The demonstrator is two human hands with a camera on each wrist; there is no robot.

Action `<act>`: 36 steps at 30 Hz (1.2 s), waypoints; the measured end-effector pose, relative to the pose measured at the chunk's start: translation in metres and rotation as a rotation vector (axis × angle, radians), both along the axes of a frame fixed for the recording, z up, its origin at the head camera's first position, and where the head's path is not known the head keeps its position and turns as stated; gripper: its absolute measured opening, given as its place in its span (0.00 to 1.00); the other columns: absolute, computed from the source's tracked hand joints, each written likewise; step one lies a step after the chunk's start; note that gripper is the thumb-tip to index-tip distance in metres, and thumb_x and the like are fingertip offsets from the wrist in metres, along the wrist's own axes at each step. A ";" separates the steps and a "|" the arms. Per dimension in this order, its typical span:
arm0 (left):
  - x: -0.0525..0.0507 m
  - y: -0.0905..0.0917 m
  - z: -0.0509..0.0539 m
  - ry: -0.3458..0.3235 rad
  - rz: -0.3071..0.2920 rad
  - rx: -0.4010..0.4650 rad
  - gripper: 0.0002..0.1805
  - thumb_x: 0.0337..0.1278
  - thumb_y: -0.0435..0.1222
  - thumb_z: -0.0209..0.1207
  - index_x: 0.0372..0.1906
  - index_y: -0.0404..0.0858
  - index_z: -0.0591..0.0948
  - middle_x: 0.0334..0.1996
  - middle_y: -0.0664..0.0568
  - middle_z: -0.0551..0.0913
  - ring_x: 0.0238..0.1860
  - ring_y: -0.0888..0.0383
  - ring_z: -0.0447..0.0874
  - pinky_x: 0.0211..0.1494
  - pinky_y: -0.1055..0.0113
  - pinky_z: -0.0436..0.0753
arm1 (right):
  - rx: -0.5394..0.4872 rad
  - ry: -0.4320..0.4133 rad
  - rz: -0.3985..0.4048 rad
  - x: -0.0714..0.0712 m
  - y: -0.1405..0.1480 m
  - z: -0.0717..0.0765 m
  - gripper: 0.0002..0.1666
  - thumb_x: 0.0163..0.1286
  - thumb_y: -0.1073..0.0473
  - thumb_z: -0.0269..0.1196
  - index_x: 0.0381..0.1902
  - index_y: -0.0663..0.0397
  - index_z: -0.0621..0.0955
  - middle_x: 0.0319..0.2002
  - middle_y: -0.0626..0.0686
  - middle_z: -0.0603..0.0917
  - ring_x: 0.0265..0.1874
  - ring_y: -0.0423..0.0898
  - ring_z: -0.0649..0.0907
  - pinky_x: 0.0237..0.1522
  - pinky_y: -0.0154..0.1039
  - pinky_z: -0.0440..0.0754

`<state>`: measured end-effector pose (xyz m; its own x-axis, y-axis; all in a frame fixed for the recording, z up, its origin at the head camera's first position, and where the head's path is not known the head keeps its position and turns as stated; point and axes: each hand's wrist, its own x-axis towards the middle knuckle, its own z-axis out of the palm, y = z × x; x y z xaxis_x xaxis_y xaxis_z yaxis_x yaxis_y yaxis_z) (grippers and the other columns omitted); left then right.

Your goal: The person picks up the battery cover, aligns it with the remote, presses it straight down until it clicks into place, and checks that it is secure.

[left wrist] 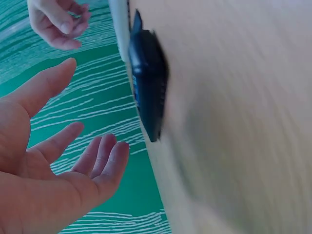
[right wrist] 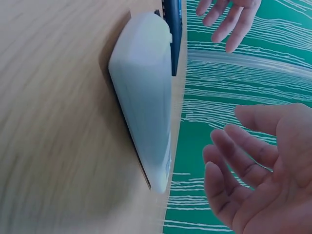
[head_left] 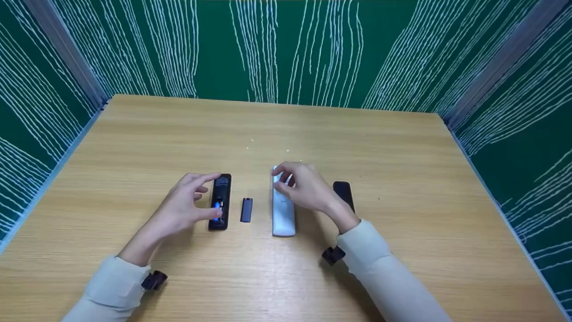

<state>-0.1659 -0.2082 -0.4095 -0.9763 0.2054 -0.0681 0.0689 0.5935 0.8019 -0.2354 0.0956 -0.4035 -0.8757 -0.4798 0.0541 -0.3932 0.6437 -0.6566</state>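
Observation:
A black remote control (head_left: 220,189) lies with its battery compartment uncovered, and something blue and shiny (head_left: 217,206) shows inside. Over it hovers my left hand (head_left: 178,208), thumb and fingers spread apart; the left wrist view shows a gap between that hand and the remote. To the remote's right is a small dark battery cover (head_left: 246,210). My right hand (head_left: 308,185) hangs above the upper part of a white remote control (head_left: 283,221). Its fingers are loosely bent around nothing, apart from the remote in the right wrist view.
Partly behind my right forearm lies a black, slim object (head_left: 343,193). Several tiny white specks (head_left: 252,140) dot the wooden table (head_left: 380,147) beyond the remotes. Green panels with white streaks (head_left: 214,53) stand around the table.

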 end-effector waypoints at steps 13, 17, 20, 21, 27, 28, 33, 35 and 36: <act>0.003 -0.013 -0.012 -0.074 0.010 0.020 0.50 0.53 0.30 0.78 0.81 0.43 0.68 0.74 0.36 0.65 0.72 0.34 0.70 0.75 0.43 0.75 | 0.025 0.002 0.078 0.000 -0.028 -0.001 0.16 0.78 0.57 0.66 0.59 0.56 0.85 0.45 0.50 0.86 0.42 0.47 0.83 0.42 0.39 0.86; 0.002 -0.014 -0.014 -0.108 0.003 0.038 0.50 0.54 0.29 0.77 0.82 0.43 0.67 0.74 0.36 0.65 0.72 0.34 0.70 0.75 0.46 0.77 | 0.040 -0.001 0.089 0.001 -0.037 -0.004 0.16 0.77 0.57 0.66 0.58 0.57 0.85 0.45 0.51 0.86 0.40 0.46 0.83 0.40 0.39 0.85; 0.002 -0.014 -0.015 -0.144 0.008 0.054 0.50 0.54 0.29 0.77 0.82 0.43 0.67 0.74 0.35 0.65 0.72 0.35 0.71 0.74 0.48 0.77 | 0.063 0.000 0.099 0.001 -0.043 -0.008 0.16 0.77 0.57 0.66 0.58 0.57 0.85 0.44 0.51 0.87 0.38 0.46 0.83 0.39 0.38 0.85; 0.001 -0.014 -0.016 -0.155 0.009 0.058 0.50 0.54 0.29 0.77 0.82 0.43 0.66 0.73 0.35 0.65 0.72 0.35 0.72 0.74 0.48 0.78 | 0.071 0.002 0.103 0.001 -0.045 -0.009 0.16 0.77 0.57 0.67 0.57 0.58 0.86 0.44 0.51 0.87 0.37 0.45 0.83 0.39 0.38 0.85; 0.000 -0.012 -0.017 -0.185 -0.004 0.083 0.50 0.55 0.27 0.76 0.82 0.42 0.66 0.74 0.34 0.64 0.70 0.35 0.73 0.72 0.48 0.79 | 0.112 0.022 0.112 0.001 -0.053 -0.014 0.16 0.76 0.57 0.68 0.56 0.59 0.86 0.43 0.53 0.89 0.38 0.46 0.85 0.41 0.40 0.85; -0.001 -0.011 -0.017 -0.188 -0.005 0.089 0.50 0.54 0.26 0.76 0.82 0.42 0.66 0.74 0.34 0.64 0.70 0.35 0.74 0.72 0.48 0.80 | 0.119 0.023 0.111 0.000 -0.054 -0.014 0.16 0.76 0.57 0.68 0.56 0.59 0.86 0.43 0.53 0.89 0.38 0.46 0.85 0.41 0.40 0.86; -0.002 -0.009 -0.017 -0.205 -0.006 0.096 0.50 0.53 0.25 0.76 0.82 0.41 0.66 0.75 0.33 0.63 0.69 0.36 0.75 0.71 0.50 0.81 | 0.150 0.023 0.108 0.000 -0.056 -0.016 0.16 0.76 0.56 0.67 0.56 0.59 0.86 0.44 0.54 0.89 0.39 0.46 0.85 0.41 0.40 0.86; -0.003 -0.008 -0.016 -0.214 -0.008 0.096 0.51 0.53 0.25 0.76 0.82 0.41 0.66 0.76 0.33 0.63 0.69 0.36 0.75 0.71 0.50 0.81 | 0.157 0.018 0.107 0.000 -0.057 -0.016 0.16 0.77 0.55 0.67 0.56 0.58 0.87 0.44 0.54 0.89 0.38 0.45 0.85 0.41 0.39 0.86; -0.004 -0.008 -0.016 -0.218 -0.009 0.094 0.51 0.53 0.25 0.76 0.82 0.41 0.66 0.76 0.33 0.63 0.69 0.36 0.75 0.70 0.50 0.81 | 0.161 0.013 0.105 0.000 -0.057 -0.017 0.16 0.77 0.55 0.67 0.56 0.58 0.87 0.44 0.53 0.89 0.38 0.45 0.85 0.41 0.39 0.86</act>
<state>-0.1695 -0.2162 -0.4259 -0.9389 0.2290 -0.2571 -0.1071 0.5155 0.8502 -0.2356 0.0382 -0.4201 -0.8199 -0.5722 -0.0198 -0.4719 0.6949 -0.5426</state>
